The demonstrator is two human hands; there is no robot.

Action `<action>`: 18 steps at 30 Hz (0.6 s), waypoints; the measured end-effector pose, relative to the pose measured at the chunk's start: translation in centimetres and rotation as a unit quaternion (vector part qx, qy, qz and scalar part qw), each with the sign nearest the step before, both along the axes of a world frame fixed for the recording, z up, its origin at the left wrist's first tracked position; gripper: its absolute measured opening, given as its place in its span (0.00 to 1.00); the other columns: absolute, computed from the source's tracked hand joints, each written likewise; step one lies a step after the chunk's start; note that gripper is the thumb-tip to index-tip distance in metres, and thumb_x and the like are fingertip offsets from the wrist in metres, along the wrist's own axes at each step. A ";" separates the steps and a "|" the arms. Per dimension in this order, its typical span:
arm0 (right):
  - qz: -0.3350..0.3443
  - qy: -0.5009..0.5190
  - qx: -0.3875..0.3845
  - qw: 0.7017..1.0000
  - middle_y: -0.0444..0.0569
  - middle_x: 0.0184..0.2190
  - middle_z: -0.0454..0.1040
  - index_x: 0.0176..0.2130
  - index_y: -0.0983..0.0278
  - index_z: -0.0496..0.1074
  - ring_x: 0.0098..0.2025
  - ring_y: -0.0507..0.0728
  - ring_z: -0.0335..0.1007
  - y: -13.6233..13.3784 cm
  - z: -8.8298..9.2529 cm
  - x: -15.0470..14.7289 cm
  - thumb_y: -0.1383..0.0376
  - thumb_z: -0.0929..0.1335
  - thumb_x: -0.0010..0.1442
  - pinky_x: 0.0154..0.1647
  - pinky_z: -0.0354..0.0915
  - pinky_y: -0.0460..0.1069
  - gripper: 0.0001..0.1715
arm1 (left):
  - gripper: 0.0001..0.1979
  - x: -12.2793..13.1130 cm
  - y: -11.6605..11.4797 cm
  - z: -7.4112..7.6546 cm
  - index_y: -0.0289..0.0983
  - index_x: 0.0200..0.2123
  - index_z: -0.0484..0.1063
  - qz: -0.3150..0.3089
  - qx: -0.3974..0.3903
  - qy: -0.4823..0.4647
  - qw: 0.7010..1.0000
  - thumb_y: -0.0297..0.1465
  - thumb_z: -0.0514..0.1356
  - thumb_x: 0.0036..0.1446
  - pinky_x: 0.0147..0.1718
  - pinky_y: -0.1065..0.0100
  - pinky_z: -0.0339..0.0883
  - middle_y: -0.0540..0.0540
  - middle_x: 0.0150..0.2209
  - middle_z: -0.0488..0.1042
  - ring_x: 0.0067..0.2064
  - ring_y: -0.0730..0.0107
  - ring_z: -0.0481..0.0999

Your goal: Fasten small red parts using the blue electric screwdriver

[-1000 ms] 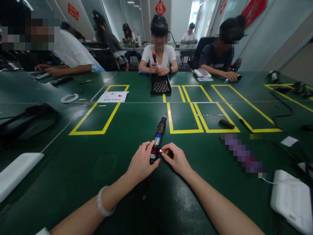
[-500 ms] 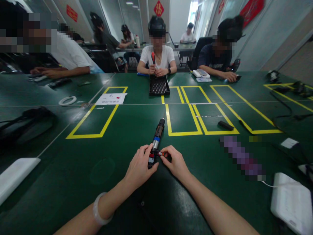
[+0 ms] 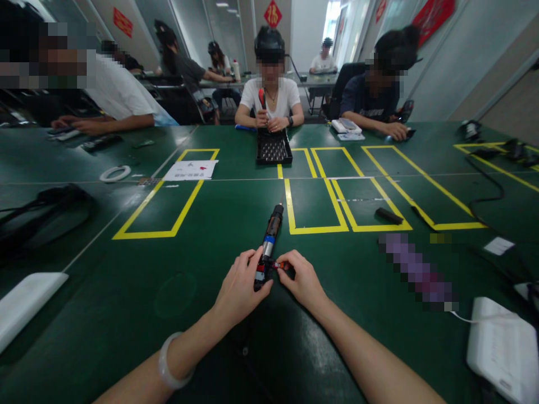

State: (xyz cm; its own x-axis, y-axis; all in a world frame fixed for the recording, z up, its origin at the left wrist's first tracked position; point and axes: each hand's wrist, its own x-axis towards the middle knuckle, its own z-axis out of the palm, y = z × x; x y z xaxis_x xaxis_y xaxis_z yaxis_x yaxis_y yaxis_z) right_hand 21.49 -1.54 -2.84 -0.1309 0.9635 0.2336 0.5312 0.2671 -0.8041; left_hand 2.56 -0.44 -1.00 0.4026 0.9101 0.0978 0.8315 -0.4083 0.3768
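A slim electric screwdriver (image 3: 274,223), black with a blue ring and a silver band, lies on the green table with its thin bit pointing away from me. My left hand (image 3: 242,283) is closed round its near end from the left, hiding part of the body. On the other side, my right hand (image 3: 302,278) pinches a small orange-red piece (image 3: 278,265) between thumb and fingertips, right up against the tool's side. What that piece is, and whether it is joined to the tool, I cannot tell.
Yellow tape rectangles (image 3: 318,229) mark the green table. A paper sheet (image 3: 191,170) and a white ring (image 3: 115,173) lie left. To the right are a short black bar (image 3: 388,216) and a white box (image 3: 501,348). Opposite, a person (image 3: 273,101) works over a black tray (image 3: 274,150).
My hands and the electric screwdriver stay almost exactly where they were. The red-handled tool held by the person opposite has shifted very slightly.
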 end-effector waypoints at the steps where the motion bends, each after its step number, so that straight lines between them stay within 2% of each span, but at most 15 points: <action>1: 0.000 -0.003 0.000 1.000 0.46 0.34 0.70 0.37 0.63 0.70 0.38 0.56 0.68 0.0 0.0 0.0 0.75 0.67 0.56 0.39 0.62 0.49 0.09 | 0.37 0.0 0.0 0.0 0.37 0.66 0.53 -0.001 0.001 -0.002 1.000 0.39 0.59 0.56 0.52 0.55 0.66 0.38 0.56 0.63 0.54 0.55 0.67; 18: 0.007 -0.031 0.005 0.999 0.45 0.34 0.70 0.37 0.63 0.71 0.38 0.56 0.68 -0.2 0.2 0.2 0.74 0.67 0.56 0.39 0.60 0.49 0.09 | 0.36 0.1 -0.2 0.1 0.38 0.66 0.54 -0.002 0.008 -0.012 1.000 0.39 0.59 0.55 0.52 0.54 0.66 0.38 0.55 0.64 0.53 0.54 0.67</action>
State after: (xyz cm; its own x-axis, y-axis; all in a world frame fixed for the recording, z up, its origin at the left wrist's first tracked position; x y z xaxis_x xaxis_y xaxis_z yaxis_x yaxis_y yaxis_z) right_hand 21.70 -1.74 -2.69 -0.1582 0.9593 0.2339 0.5756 0.2821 -0.7675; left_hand 2.65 -0.65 -0.93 0.4036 0.9068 0.1219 0.8209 -0.4178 0.3893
